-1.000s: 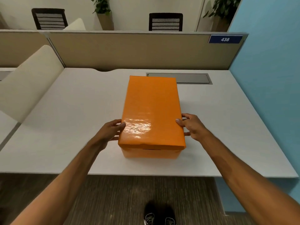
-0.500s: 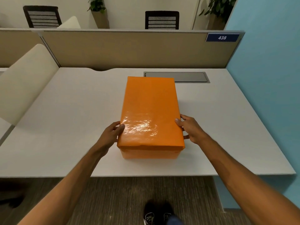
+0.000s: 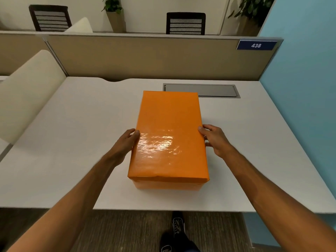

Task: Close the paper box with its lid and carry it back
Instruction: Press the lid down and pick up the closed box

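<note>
An orange paper box point(image 3: 167, 185) stands on the white desk point(image 3: 72, 142) near its front edge, long side pointing away from me. Its glossy orange lid point(image 3: 169, 128) sits flat on top and covers it. My left hand point(image 3: 125, 142) presses against the lid's left side, thumb on the top edge. My right hand point(image 3: 214, 139) holds the lid's right side in the same way, fingers hidden down the side. The box rests on the desk between both hands.
A grey cable flap point(image 3: 201, 90) is set into the desk behind the box. A beige partition point(image 3: 145, 57) runs along the back and a blue wall point(image 3: 300, 88) along the right. A cream chair back point(image 3: 27, 91) stands at the left. My shoe point(image 3: 178, 226) is on the floor below.
Both hands slid a little farther along the lid's sides, away from me. The box stayed put on the desk; my head shifted slightly.
</note>
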Demonstrator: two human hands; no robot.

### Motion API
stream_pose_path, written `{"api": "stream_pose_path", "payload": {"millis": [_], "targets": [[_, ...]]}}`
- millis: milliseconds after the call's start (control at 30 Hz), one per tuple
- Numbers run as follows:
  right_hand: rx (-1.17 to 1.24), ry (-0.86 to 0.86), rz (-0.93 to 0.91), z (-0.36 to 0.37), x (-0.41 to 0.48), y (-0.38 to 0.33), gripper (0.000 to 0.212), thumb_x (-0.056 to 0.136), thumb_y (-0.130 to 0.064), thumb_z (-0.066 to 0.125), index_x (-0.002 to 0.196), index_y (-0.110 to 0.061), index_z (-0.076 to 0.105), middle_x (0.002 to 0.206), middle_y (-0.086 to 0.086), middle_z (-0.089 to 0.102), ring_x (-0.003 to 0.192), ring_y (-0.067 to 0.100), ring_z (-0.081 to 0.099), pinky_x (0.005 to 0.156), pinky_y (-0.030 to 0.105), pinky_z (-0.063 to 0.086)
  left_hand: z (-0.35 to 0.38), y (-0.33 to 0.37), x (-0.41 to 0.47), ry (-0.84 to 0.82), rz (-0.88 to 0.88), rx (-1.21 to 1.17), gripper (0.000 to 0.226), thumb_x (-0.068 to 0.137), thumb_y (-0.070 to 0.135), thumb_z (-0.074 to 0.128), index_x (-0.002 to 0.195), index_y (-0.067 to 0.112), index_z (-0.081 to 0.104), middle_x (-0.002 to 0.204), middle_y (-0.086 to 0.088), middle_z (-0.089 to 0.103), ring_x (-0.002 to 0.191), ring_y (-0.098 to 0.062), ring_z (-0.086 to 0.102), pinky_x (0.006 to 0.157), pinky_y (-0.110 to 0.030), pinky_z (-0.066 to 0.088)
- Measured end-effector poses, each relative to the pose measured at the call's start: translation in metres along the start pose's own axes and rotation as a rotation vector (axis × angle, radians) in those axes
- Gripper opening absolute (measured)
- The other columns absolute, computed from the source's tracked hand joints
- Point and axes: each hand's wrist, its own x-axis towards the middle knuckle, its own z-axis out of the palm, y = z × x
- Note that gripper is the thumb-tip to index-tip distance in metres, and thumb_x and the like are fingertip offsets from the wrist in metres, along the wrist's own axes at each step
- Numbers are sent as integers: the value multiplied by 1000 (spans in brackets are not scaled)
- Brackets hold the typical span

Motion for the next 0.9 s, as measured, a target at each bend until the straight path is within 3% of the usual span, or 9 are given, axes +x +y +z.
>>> {"api": "stream_pose_path", "payload": {"millis": [233, 367, 567, 733, 900], "targets": [[7, -13, 19, 0, 52, -17, 30, 98, -36, 57, 121, -18, 60, 107, 1, 67, 90, 18, 66, 69, 34, 53, 0, 30, 47, 23, -13, 57, 55, 100, 47, 42, 146, 16, 41, 145, -7, 51, 129, -31, 50, 111, -54, 37], [3, -19, 22, -1, 84, -29, 36, 98, -37, 56, 126, -16, 58, 104, -2, 66, 87, 13, 65, 61, 29, 51, 2, 46, 76, 34, -41, 59, 56, 100, 47, 45, 143, 12, 44, 136, -9, 58, 121, -30, 58, 105, -49, 44], [-71, 20, -47, -1, 130, -43, 42, 96, -41, 58, 127, -13, 60, 110, 3, 66, 85, 12, 65, 61, 28, 52, 0, 66, 116, 0, -69, 44, 53, 97, 47, 51, 132, 8, 55, 124, -12, 67, 109, -30, 67, 94, -45, 54], [-72, 43, -10, 3, 156, -51, 40, 96, -48, 55, 113, -14, 65, 102, 4, 70, 86, 19, 68, 64, 34, 54, -2, 77, 145, 30, -85, 44, 55, 96, 51, 49, 129, 8, 60, 122, -11, 68, 106, -28, 68, 92, -43, 53], [-73, 108, -25, 6, 166, -45, 27, 94, -50, 57, 94, -25, 65, 88, -5, 69, 78, 11, 66, 55, 28, 50, -3, 70, 158, 172, -112, -3, 60, 81, 57, 68, 122, 13, 67, 114, -7, 72, 99, -25, 70, 91, -43, 55]]}}
